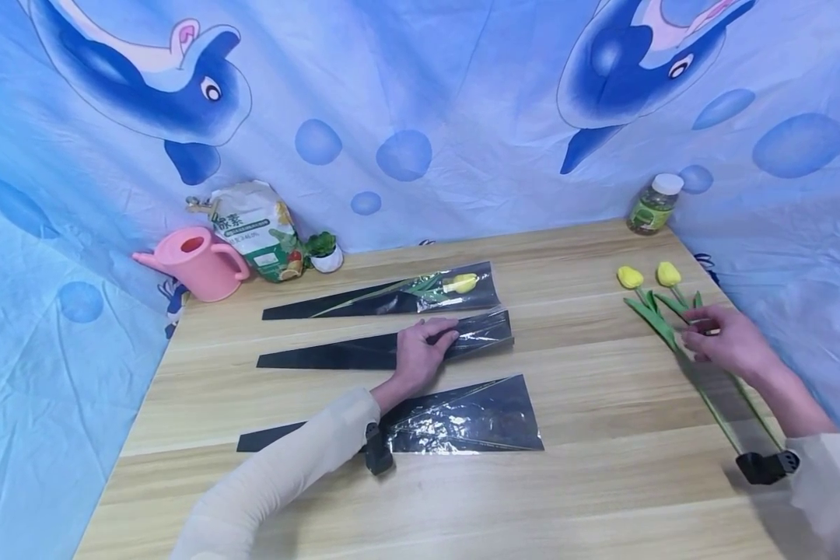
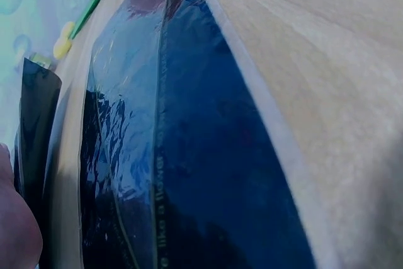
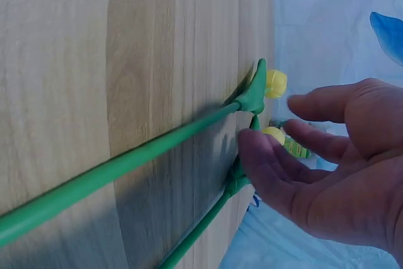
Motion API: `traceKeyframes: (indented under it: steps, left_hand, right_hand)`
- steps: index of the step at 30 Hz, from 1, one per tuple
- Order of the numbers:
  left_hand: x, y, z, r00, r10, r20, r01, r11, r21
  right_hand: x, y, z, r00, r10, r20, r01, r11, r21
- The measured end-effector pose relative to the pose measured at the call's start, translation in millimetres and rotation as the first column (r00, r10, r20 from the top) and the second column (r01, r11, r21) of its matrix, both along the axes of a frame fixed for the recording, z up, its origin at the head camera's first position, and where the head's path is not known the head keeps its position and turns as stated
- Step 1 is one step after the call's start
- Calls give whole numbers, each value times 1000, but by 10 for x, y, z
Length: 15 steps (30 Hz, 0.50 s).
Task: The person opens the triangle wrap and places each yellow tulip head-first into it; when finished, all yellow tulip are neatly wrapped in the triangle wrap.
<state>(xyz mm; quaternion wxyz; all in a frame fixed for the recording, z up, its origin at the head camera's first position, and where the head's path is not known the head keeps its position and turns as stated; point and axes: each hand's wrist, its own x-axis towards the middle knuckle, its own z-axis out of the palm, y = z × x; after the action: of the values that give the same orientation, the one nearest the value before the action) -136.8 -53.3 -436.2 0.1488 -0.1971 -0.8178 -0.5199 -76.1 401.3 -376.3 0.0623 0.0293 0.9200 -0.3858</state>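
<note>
My left hand (image 1: pixel 423 354) lies on the middle black flower sleeve (image 1: pixel 336 354), thumb and forefinger pinching it near its wide end. That end is lifted and curled in the left wrist view, where only part of the hand (image 2: pixel 17 228) shows. Another clear-fronted black sleeve (image 1: pixel 472 416) lies flat nearer me, partly under the left forearm. The far sleeve (image 1: pixel 350 306) has a yellow tulip (image 1: pixel 464 283) inside. At the right, my right hand (image 1: pixel 731 342) is over two artificial yellow tulips (image 1: pixel 668 274) with green stems (image 3: pixel 126 171). Its thumb and fingers are apart, fingertips close beside a stem.
Along the back left stand a pink watering can (image 1: pixel 206 268), a white and green bag (image 1: pixel 259 233) and a small potted plant (image 1: pixel 324 253). A white-lidded jar (image 1: pixel 654 204) is at the back right corner. A blue dolphin curtain (image 1: pixel 448 78) hangs behind the wooden table (image 1: pixel 588 498).
</note>
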Motion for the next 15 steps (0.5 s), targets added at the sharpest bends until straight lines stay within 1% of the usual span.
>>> traceKeyframes:
  steps: [3,8,13,15]
  left_hand:
    - [-4,3,14,1000,-1,6,1,1000,7]
    - [-8,4,16,1000,2,12,-2,1000,12]
    - [-11,10,13,1000,-1,0,1,1000,3]
    - [-14,10,10,1000,-4,-7,4,1000,7]
  right_hand:
    - [13,15,5,999,25,48,-25,1000,6]
    - [10,14,-9,993,55,102,-58,998,25]
    - [6,21,-35,986,39,161,-45,998,36]
    - [3,25,-51,985,35,167,-42,998,40]
